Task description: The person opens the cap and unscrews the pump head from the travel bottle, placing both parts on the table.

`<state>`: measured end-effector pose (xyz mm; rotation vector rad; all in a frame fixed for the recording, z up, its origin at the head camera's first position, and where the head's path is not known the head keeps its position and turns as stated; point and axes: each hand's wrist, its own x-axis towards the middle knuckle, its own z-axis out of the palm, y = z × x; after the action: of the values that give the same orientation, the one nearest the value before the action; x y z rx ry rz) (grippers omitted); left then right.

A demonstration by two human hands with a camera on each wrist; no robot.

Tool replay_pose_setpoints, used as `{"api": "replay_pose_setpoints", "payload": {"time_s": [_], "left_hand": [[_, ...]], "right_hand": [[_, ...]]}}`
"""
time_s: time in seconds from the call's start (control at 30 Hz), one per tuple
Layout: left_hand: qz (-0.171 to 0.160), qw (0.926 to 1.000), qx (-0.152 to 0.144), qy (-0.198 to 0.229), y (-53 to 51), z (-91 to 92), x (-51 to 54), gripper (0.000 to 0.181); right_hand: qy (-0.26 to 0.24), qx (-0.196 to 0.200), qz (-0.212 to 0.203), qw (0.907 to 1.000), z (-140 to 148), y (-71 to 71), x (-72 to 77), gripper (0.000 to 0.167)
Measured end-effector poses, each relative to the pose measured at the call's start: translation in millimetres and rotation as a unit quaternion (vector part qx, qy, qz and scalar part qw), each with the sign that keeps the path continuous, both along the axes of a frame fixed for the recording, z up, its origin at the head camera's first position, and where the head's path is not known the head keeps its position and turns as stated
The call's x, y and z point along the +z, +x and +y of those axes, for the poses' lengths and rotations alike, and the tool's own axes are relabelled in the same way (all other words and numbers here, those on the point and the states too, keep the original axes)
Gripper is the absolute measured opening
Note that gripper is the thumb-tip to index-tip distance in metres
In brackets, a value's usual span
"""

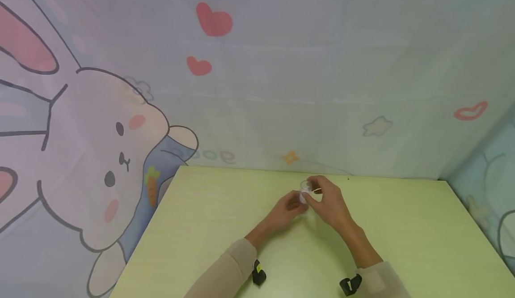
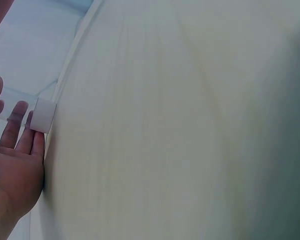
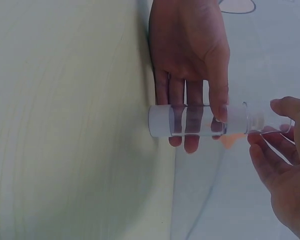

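Observation:
A slim clear bottle (image 3: 207, 120) with a white base and a white collar is held upright between both hands near the table's back edge. My left hand (image 1: 284, 210) grips its body, thumb on one side and fingers round the other. Higher up, my right hand (image 1: 330, 204) pinches the clear cap (image 3: 270, 121) between thumb and fingers. In the left wrist view the white base (image 2: 43, 115) shows beside the left fingers, close to the tabletop. Whether the base touches the table I cannot tell.
The pale yellow-green table (image 1: 410, 231) runs back to a cloth backdrop (image 1: 289, 87) printed with a rabbit, hearts and stars. Black clips or straps (image 1: 259, 274) sit at both sleeve cuffs.

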<state>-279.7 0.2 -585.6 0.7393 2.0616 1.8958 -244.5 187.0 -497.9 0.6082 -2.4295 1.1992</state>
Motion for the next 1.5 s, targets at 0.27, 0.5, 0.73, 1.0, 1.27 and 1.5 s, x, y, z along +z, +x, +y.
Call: {"api": "replay_pose_setpoints", "payload": {"time_s": [0.27, 0.5, 0.73, 1.0, 1.27, 1.5], "left_hand": [[-0.007, 0.9999, 0.005, -0.006, 4.1, 1.6, 7.1, 0.036], [-0.003, 0.9999, 0.013, -0.003, 4.7, 3.3, 6.7, 0.035], [0.006, 0.9998, 0.019, -0.006, 4.1, 3.5, 5.0, 0.034], [0.010, 0.9999, 0.013, -0.001, 6.3, 1.8, 6.6, 0.034], [0.009, 0.9999, 0.009, -0.004, 4.9, 0.6, 4.5, 0.035], [-0.001, 1.0000, 0.005, -0.003, 5.0, 2.6, 3.1, 0.036]], "right_hand": [[-0.005, 0.003, 0.006, 1.0000, 2.3, 0.8, 3.9, 0.037], [0.001, -0.001, -0.001, 1.0000, 3.4, 1.9, 6.6, 0.037], [0.003, 0.004, 0.006, 1.0000, 4.6, 2.5, 8.4, 0.037], [0.000, 0.009, 0.014, 0.9999, 5.9, 3.8, 10.0, 0.037], [0.005, 0.005, 0.015, 0.9999, 6.6, 2.0, 10.5, 0.039], [0.015, -0.002, 0.022, 0.9996, 10.6, 2.5, 10.9, 0.038]]}}
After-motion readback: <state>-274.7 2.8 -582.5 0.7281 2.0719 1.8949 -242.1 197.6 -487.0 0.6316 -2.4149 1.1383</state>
